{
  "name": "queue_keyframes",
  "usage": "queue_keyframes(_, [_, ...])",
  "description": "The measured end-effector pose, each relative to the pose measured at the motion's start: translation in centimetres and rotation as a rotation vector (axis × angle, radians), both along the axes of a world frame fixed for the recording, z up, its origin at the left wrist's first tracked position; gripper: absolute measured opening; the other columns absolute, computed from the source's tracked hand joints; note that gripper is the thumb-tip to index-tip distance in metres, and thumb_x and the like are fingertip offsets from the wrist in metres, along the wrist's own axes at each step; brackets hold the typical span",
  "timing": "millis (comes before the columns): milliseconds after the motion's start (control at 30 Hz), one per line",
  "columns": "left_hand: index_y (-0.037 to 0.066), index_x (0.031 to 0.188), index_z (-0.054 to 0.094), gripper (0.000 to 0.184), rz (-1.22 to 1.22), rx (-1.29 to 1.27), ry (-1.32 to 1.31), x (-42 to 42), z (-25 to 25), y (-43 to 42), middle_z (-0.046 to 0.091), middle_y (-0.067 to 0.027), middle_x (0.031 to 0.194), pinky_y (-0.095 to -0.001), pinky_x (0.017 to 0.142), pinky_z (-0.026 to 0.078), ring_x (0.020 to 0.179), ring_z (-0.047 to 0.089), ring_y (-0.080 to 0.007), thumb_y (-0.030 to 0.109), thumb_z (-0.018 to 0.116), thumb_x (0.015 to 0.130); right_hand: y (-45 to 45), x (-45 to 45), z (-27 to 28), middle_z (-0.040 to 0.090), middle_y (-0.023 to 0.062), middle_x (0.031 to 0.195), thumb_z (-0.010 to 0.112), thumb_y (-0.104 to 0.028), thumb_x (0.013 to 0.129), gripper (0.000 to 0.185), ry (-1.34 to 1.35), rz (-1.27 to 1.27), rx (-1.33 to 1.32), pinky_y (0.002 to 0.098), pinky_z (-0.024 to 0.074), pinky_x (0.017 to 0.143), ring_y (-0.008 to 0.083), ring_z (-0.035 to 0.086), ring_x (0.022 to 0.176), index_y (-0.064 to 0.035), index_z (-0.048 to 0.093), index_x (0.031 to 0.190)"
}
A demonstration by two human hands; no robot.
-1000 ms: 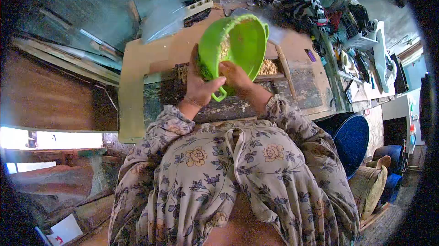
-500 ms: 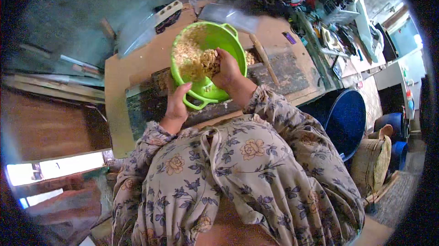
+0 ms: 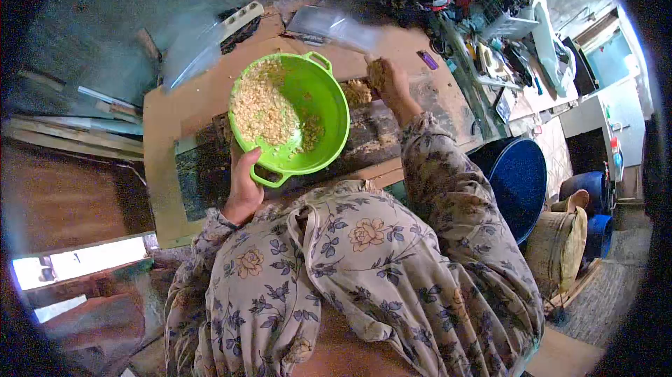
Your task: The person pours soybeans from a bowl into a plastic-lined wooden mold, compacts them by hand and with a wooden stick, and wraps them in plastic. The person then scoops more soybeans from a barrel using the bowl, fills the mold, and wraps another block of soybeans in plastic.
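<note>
A bright green plastic colander-like bowl [image 3: 334, 121] with loop handles is tilted over the worktable. Pale, crumbly food pieces [image 3: 262, 111] lie heaped on its left side. My left hand [image 3: 245, 184] grips the bowl's near rim beside the lower handle. Right of the bowl, my right hand [image 3: 393, 86] is closed around the wooden stick [image 3: 372, 62], whose far end shows past the fingers. A clump of brownish crumbs [image 3: 358, 92] sits on the dark wooden board [image 3: 367, 128], between the bowl and my right hand.
A purple lighter [image 3: 428, 60] and a clear plastic sheet [image 3: 332, 27] lie on the table's far part. Tools and a basket [image 3: 507, 25] crowd the right side. A large blue barrel [image 3: 518, 181] and a woven basket [image 3: 556, 247] stand at lower right.
My right hand has left the bowl with its handful and moved right to the stick. The handful is gone from the bowl, and a crumb clump is plainly visible on the board.
</note>
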State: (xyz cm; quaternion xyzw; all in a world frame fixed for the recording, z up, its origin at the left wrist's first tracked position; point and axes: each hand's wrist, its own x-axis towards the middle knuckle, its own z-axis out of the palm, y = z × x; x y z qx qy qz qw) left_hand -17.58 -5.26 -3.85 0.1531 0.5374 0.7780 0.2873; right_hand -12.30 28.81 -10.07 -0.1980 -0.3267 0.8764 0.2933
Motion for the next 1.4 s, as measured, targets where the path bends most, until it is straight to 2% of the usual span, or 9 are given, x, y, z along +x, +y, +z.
queue_keyframes(133, [-0.002,0.105,0.041,0.038,0.104,0.103,-0.294,-0.3,-0.9,-1.2,0.051,-0.0153,0.097,-0.0354,0.077,0.042,0.088,0.052,-0.0290,-0.001,0.057,0.071,1.3,0.2,-3.6,0.059,0.0038,0.074,0.054,-0.020,0.079,0.023,-0.596,-0.044,0.928,0.0244,0.0421,0.060,0.0098,0.052,0.068,0.0012,0.059,0.086])
queue_keyframes(200, [0.001,0.106,0.042,0.037,0.022,-0.385,1.373,-1.6,-1.6,-2.6,0.050,-0.0163,0.099,-0.0370,0.078,0.042,0.089,0.051,-0.0273,0.001,0.057,0.072,0.4,0.2,-3.9,0.059,0.0030,0.073,0.055,-0.015,0.077,0.019,-0.510,-0.065,1.002,0.0226,0.0407,0.058,0.0079,0.051,0.064,0.0011,0.061,0.084])
queue_keyframes(533, [0.004,0.107,0.040,0.036,-0.013,-0.049,0.026,-0.5,-0.8,-1.3,0.047,-0.0191,0.105,-0.0383,0.082,0.039,0.097,0.048,-0.0296,-0.002,0.053,0.074,0.0,1.2,-1.0,0.057,0.0039,0.071,0.048,-0.016,0.076,0.021,-0.425,0.162,0.532,0.0229,0.0396,0.058,0.0112,0.051,0.065,0.0000,0.061,0.080])
queue_keyframes(733, [-0.001,0.103,0.049,0.032,-0.062,-0.018,0.417,-0.3,-2.0,-1.6,0.053,-0.0091,0.101,-0.0300,0.086,0.037,0.095,0.050,-0.0176,0.022,0.044,0.081,2.1,-1.6,-3.8,0.058,0.0078,0.079,0.045,-0.018,0.077,0.023,-0.074,0.080,0.664,0.0257,0.0395,0.066,0.0153,0.051,0.072,0.0004,0.059,0.080])
queue_keyframes(933, [-0.002,0.101,0.048,0.029,-0.025,-0.096,0.094,-0.9,-2.7,-2.0,0.053,-0.0121,0.100,-0.0310,0.086,0.036,0.096,0.050,-0.0211,0.021,0.041,0.084,1.3,-0.6,0.0,0.061,0.0128,0.084,0.052,-0.006,0.070,0.010,-0.606,0.170,1.661,0.0302,0.0455,0.070,0.0236,0.058,0.079,-0.0058,0.061,0.075])
queue_keyframes(1100, [-0.002,0.102,0.046,0.024,0.047,-0.350,1.175,-1.2,-2.7,-2.8,0.054,-0.0177,0.098,-0.0346,0.083,0.039,0.090,0.052,-0.0298,0.006,0.044,0.080,1.6,0.2,2.3,0.060,0.0131,0.077,0.052,-0.009,0.072,0.009,-0.616,0.147,1.768,0.0350,0.0463,0.061,0.0287,0.059,0.073,-0.0067,0.060,0.073])
queue_keyframes(1233, [-0.003,0.101,0.046,0.024,0.032,-0.269,1.077,-1.5,-3.3,-2.6,0.054,-0.0181,0.098,-0.0367,0.081,0.041,0.088,0.053,-0.0303,0.001,0.047,0.078,2.0,1.2,1.2,0.059,0.0147,0.076,0.059,-0.011,0.067,0.018,-1.047,0.350,1.757,0.0355,0.0457,0.062,0.0268,0.058,0.068,-0.0037,0.061,0.083])
queue_keyframes(1333, [0.000,0.112,0.037,0.040,-0.019,-0.134,0.065,-2.4,-6.1,-2.7,0.047,-0.0154,0.106,-0.0363,0.084,0.039,0.096,0.049,-0.0279,-0.003,0.048,0.073,1.7,1.3,-0.4,0.058,0.0158,0.075,0.058,-0.016,0.068,0.020,-1.018,0.364,1.542,0.0370,0.0439,0.060,0.0274,0.057,0.065,-0.0044,0.060,0.084])
queue_keyframes(1400, [0.005,0.112,0.041,0.039,-0.035,-0.154,0.519,-1.5,-5.0,-3.0,0.050,-0.0110,0.104,-0.0352,0.083,0.041,0.093,0.052,-0.0260,0.007,0.050,0.075,1.1,0.8,-0.6,0.058,0.0149,0.073,0.055,-0.015,0.071,0.014,-1.063,0.303,1.739,0.0369,0.0430,0.058,0.0263,0.056,0.062,-0.0042,0.058,0.080])
